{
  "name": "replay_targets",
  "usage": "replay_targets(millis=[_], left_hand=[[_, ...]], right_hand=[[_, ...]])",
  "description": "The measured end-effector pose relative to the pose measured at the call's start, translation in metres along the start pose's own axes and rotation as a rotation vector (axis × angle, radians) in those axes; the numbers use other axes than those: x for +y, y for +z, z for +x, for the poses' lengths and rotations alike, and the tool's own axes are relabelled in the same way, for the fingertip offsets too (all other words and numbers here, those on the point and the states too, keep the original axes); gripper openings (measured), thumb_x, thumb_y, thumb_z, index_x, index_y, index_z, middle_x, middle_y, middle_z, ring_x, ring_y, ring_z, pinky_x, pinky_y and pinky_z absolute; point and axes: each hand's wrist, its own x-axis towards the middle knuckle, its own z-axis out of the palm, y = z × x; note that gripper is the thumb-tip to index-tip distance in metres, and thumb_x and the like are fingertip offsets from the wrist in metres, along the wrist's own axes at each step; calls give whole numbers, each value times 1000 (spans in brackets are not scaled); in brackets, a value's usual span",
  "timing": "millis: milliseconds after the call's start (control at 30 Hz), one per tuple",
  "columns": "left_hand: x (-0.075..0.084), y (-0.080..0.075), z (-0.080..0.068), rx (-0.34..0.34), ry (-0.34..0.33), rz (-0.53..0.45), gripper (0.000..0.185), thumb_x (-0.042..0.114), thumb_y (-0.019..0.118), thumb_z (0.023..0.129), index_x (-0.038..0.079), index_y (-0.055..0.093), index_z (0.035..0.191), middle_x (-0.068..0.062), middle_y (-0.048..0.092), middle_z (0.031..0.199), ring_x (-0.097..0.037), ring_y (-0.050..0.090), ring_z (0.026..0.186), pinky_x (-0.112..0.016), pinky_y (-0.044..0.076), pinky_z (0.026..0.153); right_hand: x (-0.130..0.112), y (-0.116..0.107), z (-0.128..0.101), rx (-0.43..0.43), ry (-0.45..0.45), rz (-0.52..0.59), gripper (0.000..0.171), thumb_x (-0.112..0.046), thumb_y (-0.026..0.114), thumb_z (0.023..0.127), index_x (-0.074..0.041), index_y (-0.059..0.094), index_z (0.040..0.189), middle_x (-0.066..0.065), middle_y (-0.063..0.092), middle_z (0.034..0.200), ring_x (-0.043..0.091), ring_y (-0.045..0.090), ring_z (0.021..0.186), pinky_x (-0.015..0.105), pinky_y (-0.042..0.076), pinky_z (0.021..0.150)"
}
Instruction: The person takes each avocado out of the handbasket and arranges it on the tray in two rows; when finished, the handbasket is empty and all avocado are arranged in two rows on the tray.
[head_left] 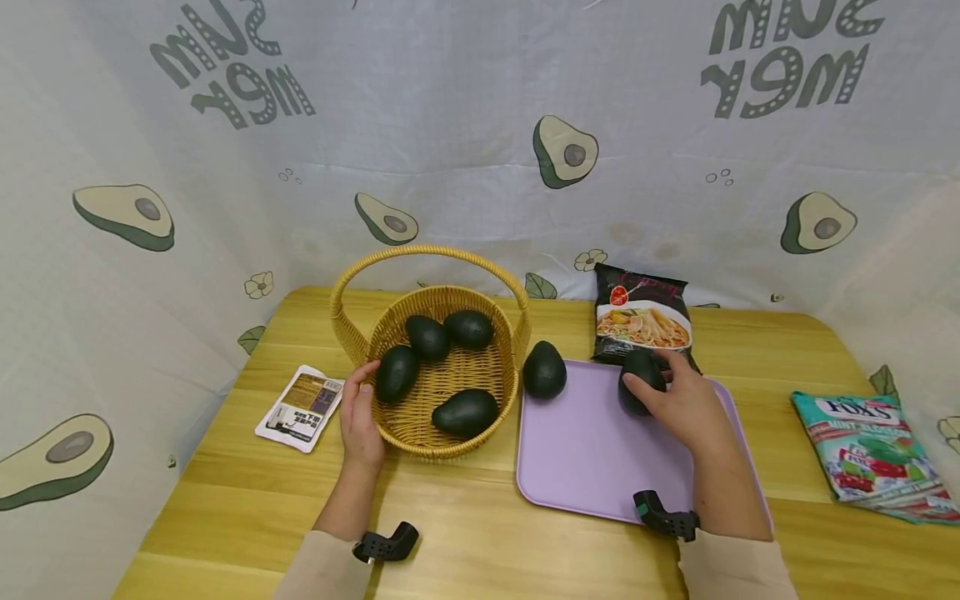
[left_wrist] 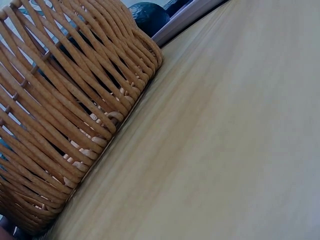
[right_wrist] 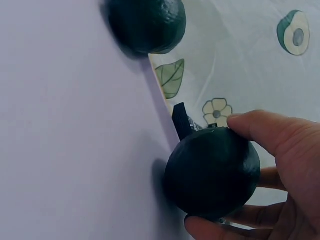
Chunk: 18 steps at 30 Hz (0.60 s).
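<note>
A woven basket [head_left: 420, 433] with a hoop handle stands on the wooden table and holds several dark avocados [head_left: 465, 412]. My left hand [head_left: 358, 383] holds the basket's left rim, fingers curled over it. The left wrist view shows only the basket wall [left_wrist: 65, 115] and bare table, not the hand. To the right lies a lilac tray [head_left: 592, 450]. My right hand [head_left: 651, 372] grips an avocado [head_left: 637, 367] at the tray's far side; its fingers [right_wrist: 270, 132] wrap round that avocado [right_wrist: 212, 170], which touches the tray [right_wrist: 65, 125]. Another avocado [head_left: 543, 369] sits at the tray's far left corner.
A black noodle packet [head_left: 642, 315] leans behind the tray. A teal candy bag [head_left: 873, 454] lies at the right, and a small white packet [head_left: 300, 407] left of the basket. Avocado-print cloth walls in the table on the back and both sides.
</note>
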Motion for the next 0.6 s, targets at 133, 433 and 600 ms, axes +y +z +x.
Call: replay_targets(millis=[133, 433, 600], left_hand=[[-1, 0, 0, -3, 3, -1, 42, 13, 30, 106, -6, 56, 133, 11, 58, 131, -21, 36, 145, -29, 22, 118], [-1, 0, 0, -2, 3, 1, 42, 13, 30, 106, -5, 56, 133, 6, 58, 132, -22, 37, 145, -29, 23, 119], [1, 1, 0, -4, 1, -5, 42, 13, 30, 106, -5, 56, 133, -4, 58, 136, -23, 37, 145, -31, 22, 119]], right_hand=[[2, 0, 0, 4, 10, -5, 93, -66, 53, 96, -3, 26, 159, 39, 49, 140, 52, 53, 118, 58, 48, 88], [0, -2, -2, -7, -34, -24, 88, -60, 54, 98, -3, 25, 159, 40, 45, 144, 57, 51, 123, 64, 47, 93], [-4, -2, -4, -23, -93, 6, 82, -46, 63, 97, -6, 28, 159, 38, 43, 147, 55, 48, 127, 67, 45, 96]])
